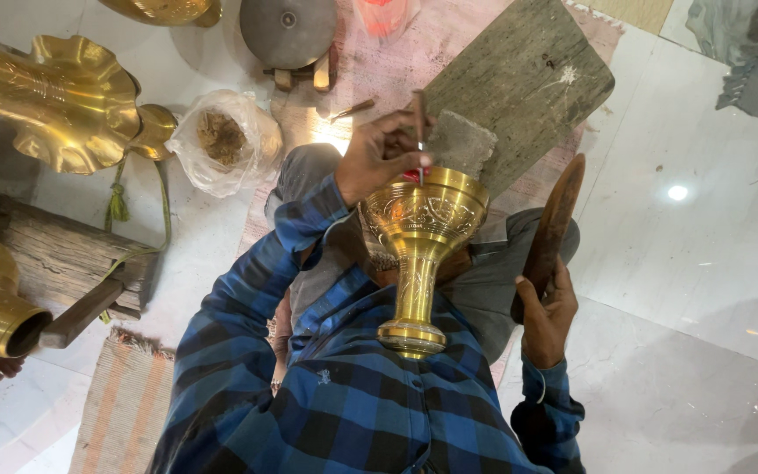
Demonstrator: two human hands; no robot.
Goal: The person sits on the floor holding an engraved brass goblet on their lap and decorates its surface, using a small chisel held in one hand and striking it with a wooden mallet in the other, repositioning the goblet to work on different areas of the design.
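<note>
Between the knees, an engraved brass goblet (420, 250) (shiny); left grip (382, 154) seemingly grasping a chisel (418, 132).

Chisel (419, 132) tip hidden behind brass goblet (420, 237) rim; top-left brass bowl (164, 9) cut off.

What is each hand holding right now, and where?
Left hand pinches a thin metal tool near its lower end, against the brass goblet. Right hand grips the wooden mallet at its lower end.
</note>
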